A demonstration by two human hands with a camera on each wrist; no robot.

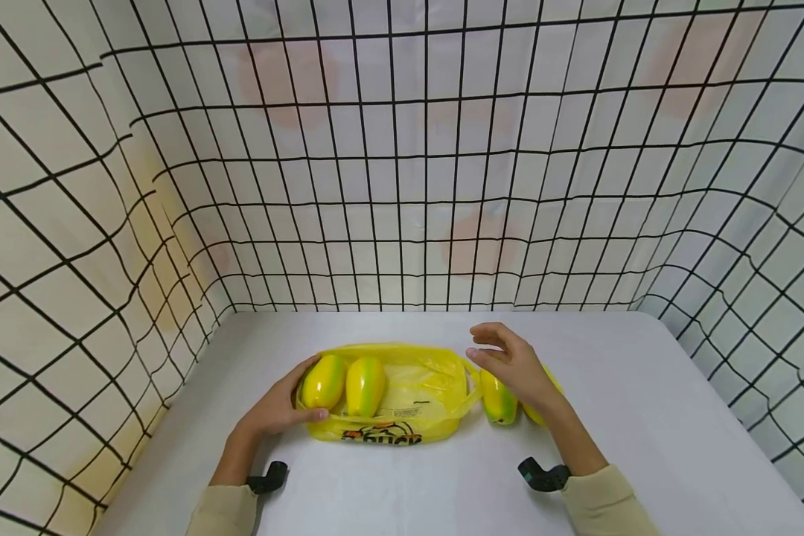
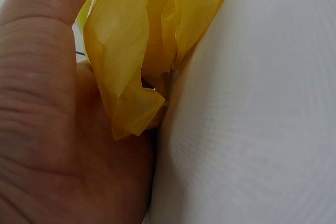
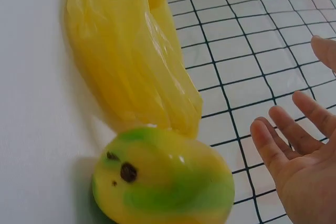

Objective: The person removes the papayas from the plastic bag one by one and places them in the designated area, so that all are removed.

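Observation:
A yellow plastic bag lies on its side with its mouth spread, dark print along its front. Two yellow-green mangoes, a left one and another beside it, rest within its left end. My left hand grips that end, thumb over the front rim and fingers round the back; in the left wrist view the crumpled plastic sits against the palm. Over two more mangoes right of the bag, one nearer and one partly hidden, hovers my right hand, fingers spread apart from the thumb and holding nothing.
A white table lies under everything. Black wire grid panels stand along its back and both sides, with pale sheeting behind. Each wrist wears a small black camera, the left one and the right one.

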